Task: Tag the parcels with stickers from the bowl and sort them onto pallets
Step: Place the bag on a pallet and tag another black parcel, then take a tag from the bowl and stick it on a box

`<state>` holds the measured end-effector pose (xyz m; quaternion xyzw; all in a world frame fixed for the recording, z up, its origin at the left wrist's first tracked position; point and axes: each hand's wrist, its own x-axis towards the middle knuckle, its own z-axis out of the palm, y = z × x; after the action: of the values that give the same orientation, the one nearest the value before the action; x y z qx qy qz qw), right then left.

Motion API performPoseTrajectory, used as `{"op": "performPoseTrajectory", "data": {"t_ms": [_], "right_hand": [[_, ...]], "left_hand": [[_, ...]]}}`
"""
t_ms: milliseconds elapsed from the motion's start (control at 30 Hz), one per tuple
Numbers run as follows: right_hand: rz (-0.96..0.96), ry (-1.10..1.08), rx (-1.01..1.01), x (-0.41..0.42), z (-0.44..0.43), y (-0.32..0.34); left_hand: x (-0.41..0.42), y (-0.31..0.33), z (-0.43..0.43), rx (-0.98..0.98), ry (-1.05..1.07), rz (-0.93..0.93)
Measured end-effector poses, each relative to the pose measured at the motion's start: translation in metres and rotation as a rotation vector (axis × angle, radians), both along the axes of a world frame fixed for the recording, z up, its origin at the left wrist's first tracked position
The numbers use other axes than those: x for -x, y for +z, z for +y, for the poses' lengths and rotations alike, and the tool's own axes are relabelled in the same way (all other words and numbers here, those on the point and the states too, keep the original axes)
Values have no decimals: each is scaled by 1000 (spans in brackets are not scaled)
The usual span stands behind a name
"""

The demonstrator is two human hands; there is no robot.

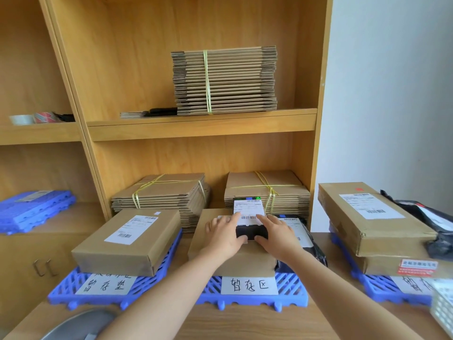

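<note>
Setting the small parcel [249,209] square on the brown box [220,263] looks to be the step in hand. That box already sits on the middle pallet [291,289], with a black bag [316,251] just beside it on the right. The left hand [224,238] and right hand [275,235] hold the parcel from either side, fingers curled round its edges, forefingers lying on the white label and thumbs at the near end. The parcel tilts up at its far end, so it probably is not yet flat. To do this well, lower the far end until the whole base bears on the box. Then centre it away from the right edge, where the soft bag would give no support, and let go with both hands together so it does not twist. Leave the label face up and readable. There are small coloured patches at the label's far edge, but I cannot tell whether they are stickers. If not, the bowl [78,323] is at the near left, within reach.
</note>
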<state>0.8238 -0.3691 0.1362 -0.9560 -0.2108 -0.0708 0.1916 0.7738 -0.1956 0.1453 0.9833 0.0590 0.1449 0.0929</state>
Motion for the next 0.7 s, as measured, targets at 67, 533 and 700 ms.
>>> {"op": "performPoseTrajectory", "data": {"t_ms": [67,533,700], "right_hand": [[-39,-3,-34,11,0,0],[-333,121,-153,162,52,17],[-251,291,-129,224,88,20]], "left_hand": [[11,0,4,17,-5,-22],[199,12,39,143,131,-71],[283,15,66,155,270,-38]]}}
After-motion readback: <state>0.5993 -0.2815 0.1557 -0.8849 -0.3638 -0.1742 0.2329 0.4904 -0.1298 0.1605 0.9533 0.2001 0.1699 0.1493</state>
